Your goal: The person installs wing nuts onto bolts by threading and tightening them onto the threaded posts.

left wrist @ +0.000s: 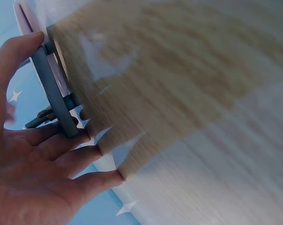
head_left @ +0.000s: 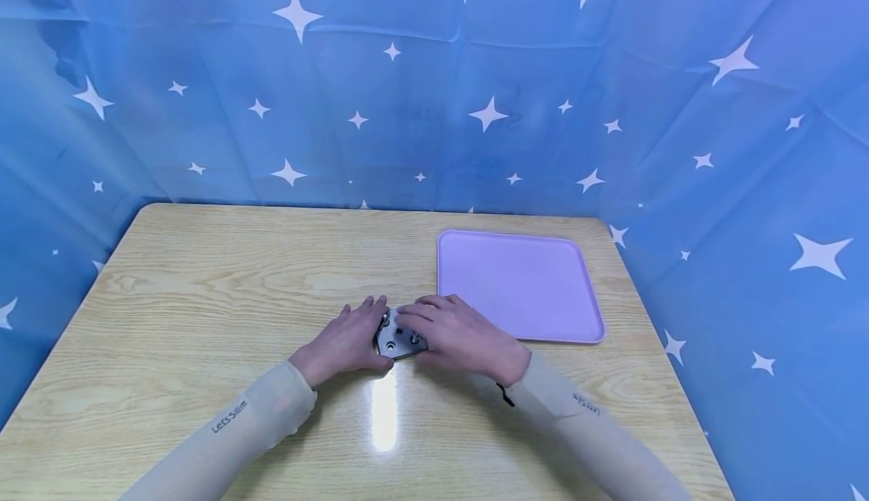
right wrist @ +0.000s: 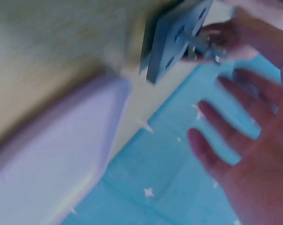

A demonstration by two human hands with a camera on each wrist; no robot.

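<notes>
A grey metal plate (head_left: 392, 344) with holes and upright bolts lies at the middle of the table. My left hand (head_left: 346, 341) holds it by the edges, the thumb at one end and the fingers at the other. Seen edge-on in the left wrist view, the plate (left wrist: 55, 89) sits a little off the tabletop on dark round parts. A threaded bolt (left wrist: 36, 122) sticks out of it. My right hand (head_left: 462, 335) hovers at the plate's right side. In the right wrist view its blurred fingers (right wrist: 226, 117) are spread, apart from the plate (right wrist: 172, 40) and its bolt (right wrist: 204, 47).
A shallow purple tray (head_left: 519, 286) lies on the wooden table (head_left: 224, 282) at the right rear, just beyond my right hand. A blue curtain with white stars (head_left: 407, 78) hangs behind the table and along both its sides.
</notes>
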